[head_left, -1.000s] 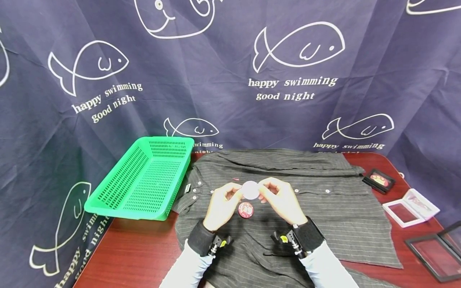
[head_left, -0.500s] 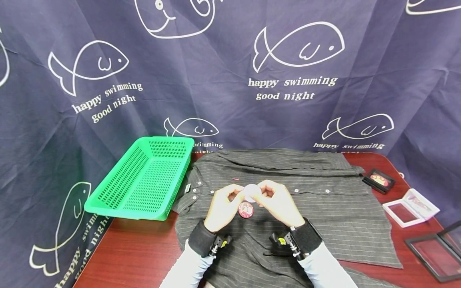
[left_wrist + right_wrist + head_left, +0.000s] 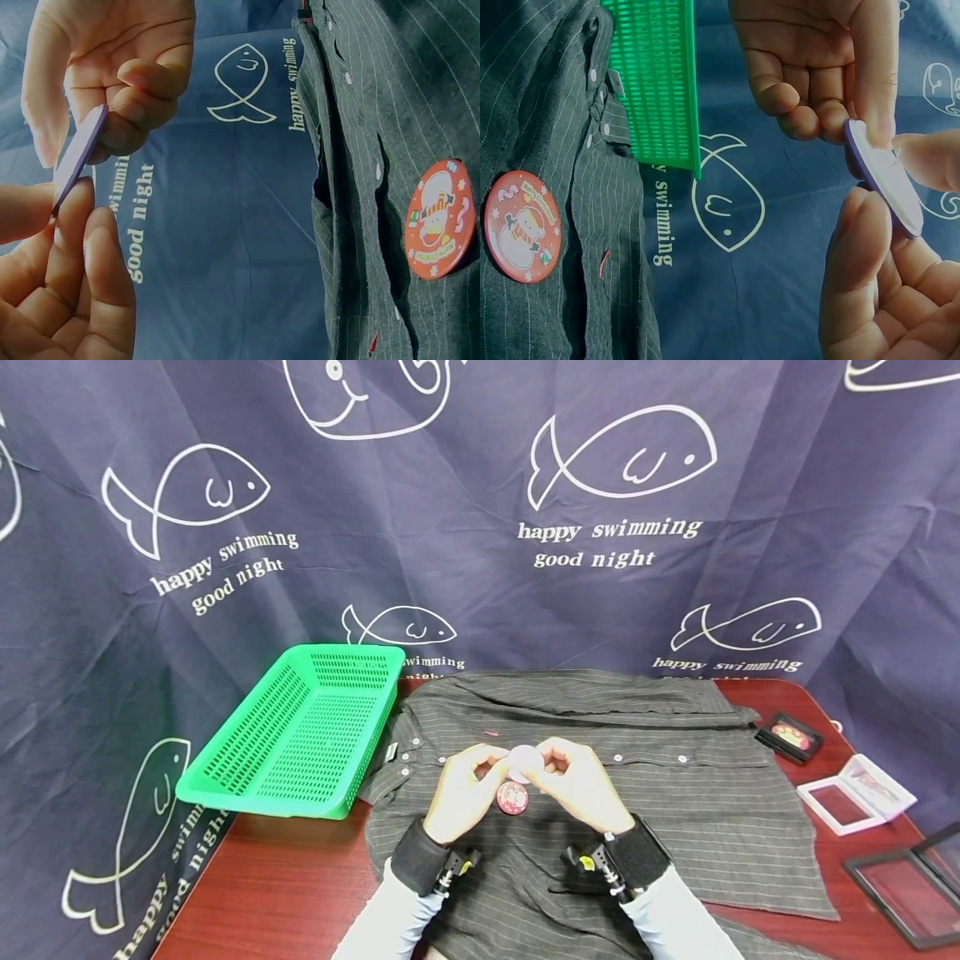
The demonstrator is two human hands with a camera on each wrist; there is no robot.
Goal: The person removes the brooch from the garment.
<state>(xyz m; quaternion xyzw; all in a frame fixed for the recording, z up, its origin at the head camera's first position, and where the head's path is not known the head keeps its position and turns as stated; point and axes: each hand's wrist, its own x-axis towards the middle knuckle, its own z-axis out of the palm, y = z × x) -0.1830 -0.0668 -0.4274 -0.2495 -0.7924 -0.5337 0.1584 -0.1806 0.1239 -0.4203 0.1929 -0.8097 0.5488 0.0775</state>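
Over the dark striped shirt (image 3: 705,827), both hands hold one round badge (image 3: 526,762), white-faced with a purple rim. My left hand (image 3: 463,789) pinches its left side between thumb and fingers. From the other side, my right hand (image 3: 583,783) grips it, the thumb lying across the white face. Seen nearly edge-on in the left wrist view, the badge (image 3: 79,154) looks thin and slightly domed. In the right wrist view both thumbs touch the white face of the badge (image 3: 885,176). A red round badge (image 3: 512,797) with a snowman picture lies on the shirt just below the hands.
A green plastic basket (image 3: 378,752) stands to the left on the red-brown table (image 3: 277,877). Along the right edge are a black case (image 3: 780,753) with a red round piece, an opened white frame (image 3: 823,806) and a dark frame (image 3: 873,881). A printed curtain (image 3: 480,527) hangs behind.
My right hand has shifted slightly left and down, its thumb now over the badge's face. The white badge moved a little right and down. Over the last half second, hardly anything moved.
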